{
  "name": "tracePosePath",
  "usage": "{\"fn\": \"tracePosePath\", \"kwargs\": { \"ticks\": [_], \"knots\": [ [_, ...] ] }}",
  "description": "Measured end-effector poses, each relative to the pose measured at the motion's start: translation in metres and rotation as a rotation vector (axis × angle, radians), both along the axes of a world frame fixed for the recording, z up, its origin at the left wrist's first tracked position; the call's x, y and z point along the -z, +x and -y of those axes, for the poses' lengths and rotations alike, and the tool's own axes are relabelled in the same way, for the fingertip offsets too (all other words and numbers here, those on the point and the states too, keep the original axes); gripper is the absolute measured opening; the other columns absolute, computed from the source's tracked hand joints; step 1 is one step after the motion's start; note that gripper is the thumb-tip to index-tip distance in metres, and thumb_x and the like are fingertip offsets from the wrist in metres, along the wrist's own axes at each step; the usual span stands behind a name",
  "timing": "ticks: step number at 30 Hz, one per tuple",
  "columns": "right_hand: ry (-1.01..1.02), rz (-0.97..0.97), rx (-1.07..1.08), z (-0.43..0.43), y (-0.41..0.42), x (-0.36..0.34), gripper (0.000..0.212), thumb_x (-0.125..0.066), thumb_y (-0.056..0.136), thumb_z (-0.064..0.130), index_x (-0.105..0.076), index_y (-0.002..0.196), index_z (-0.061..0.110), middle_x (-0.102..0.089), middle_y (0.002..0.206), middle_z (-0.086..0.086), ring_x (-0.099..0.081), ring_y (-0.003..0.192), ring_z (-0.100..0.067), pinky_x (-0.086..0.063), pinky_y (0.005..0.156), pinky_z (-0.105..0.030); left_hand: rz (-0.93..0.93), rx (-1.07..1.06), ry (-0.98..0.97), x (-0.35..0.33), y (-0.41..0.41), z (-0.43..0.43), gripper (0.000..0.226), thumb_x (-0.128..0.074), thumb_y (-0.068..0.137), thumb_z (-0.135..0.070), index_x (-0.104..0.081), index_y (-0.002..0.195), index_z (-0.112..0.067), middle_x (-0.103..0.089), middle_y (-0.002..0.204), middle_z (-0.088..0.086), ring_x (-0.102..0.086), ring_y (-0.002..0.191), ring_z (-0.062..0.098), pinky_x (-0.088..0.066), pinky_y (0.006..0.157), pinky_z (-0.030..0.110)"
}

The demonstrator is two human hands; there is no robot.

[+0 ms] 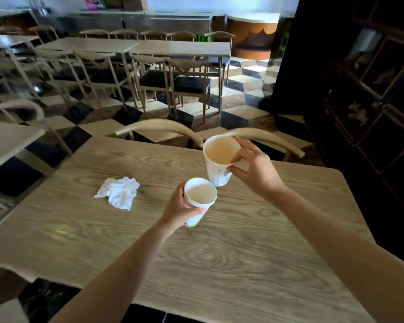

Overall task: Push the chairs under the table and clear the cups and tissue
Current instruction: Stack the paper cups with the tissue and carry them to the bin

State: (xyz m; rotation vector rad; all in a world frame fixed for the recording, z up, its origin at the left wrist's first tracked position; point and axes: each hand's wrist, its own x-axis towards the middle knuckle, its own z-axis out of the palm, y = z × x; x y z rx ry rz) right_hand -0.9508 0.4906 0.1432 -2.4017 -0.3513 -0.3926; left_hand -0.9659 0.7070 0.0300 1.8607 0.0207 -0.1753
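So both paper cups are in hand over the wooden table [219, 252]. The left hand [181, 207] is wrapped round the side of the near cup [201, 194], fingers curled round the wall just under the rim, and the cup leans a bit toward the camera. The right hand [257, 170] comes in from above and pinches the rim of the far cup [219, 155] between thumb and fingers, thumb on the outside wall. The two cups sit right next to each other, with the bottom of the far one just behind the near one's rim. I honestly can't tell if either base is touching the tabletop, or whether there's anything inside them. The tissue [118, 192] is a crumpled white wad lying on the table off to the left of the cups, apart from both hands. On the far side of the table you can see the curved backs of two chairs, the left chair [159, 127] and the right chair [273, 138], both tucked up close to the table edge. Behind them there's a checkered floor [243, 89], a row of long tables [149, 46] with more chairs around them, and a dark cabinet [371, 89] along the right side.
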Motion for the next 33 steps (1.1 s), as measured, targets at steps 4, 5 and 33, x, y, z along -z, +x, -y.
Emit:
{"fn": "tracePosePath", "kwargs": {
  "ticks": [4, 5, 33],
  "knots": [
    [-0.079, 0.078, -0.154, -0.079, -0.007, -0.016, 0.016, -0.077, 0.072, 0.004, -0.063, 0.080, 0.002, -0.046, 0.144, -0.008, -0.048, 0.125, -0.028, -0.041, 0.098, -0.029, 0.026, -0.053, 0.027, -0.014, -0.006, -0.061, 0.092, -0.082, 0.041, -0.042, -0.047, 0.125, -0.029, -0.061, 0.119, -0.007, -0.059, 0.114, 0.017, -0.049, 0.099, 0.046],
    [-0.096, 0.102, -0.186, -0.095, -0.008, -0.020, 0.016, -0.077, 0.072, 0.005, -0.063, 0.079, 0.003, -0.047, 0.143, -0.009, -0.048, 0.126, -0.029, -0.044, 0.098, -0.034, 0.037, -0.063, 0.037, -0.015, -0.007, -0.074, 0.094, -0.081, 0.041, -0.043, -0.047, 0.127, -0.027, -0.061, 0.119, -0.007, -0.059, 0.114, 0.017, -0.049, 0.099, 0.045],
    [-0.417, -0.540, -0.420, -0.354, 0.079, 0.127, 0.073, -0.060, 0.091, 0.029, -0.018, 0.149, 0.020, -0.017, 0.157, -0.009, -0.013, 0.144, -0.033, -0.016, 0.114, -0.039, -0.079, -0.372, -0.117, 0.040, -0.042, -0.347, 0.094, -0.086, 0.045, -0.038, -0.044, 0.129, -0.032, -0.061, 0.126, -0.004, -0.059, 0.117, 0.014, -0.046, 0.104, 0.045]
  ]
}}
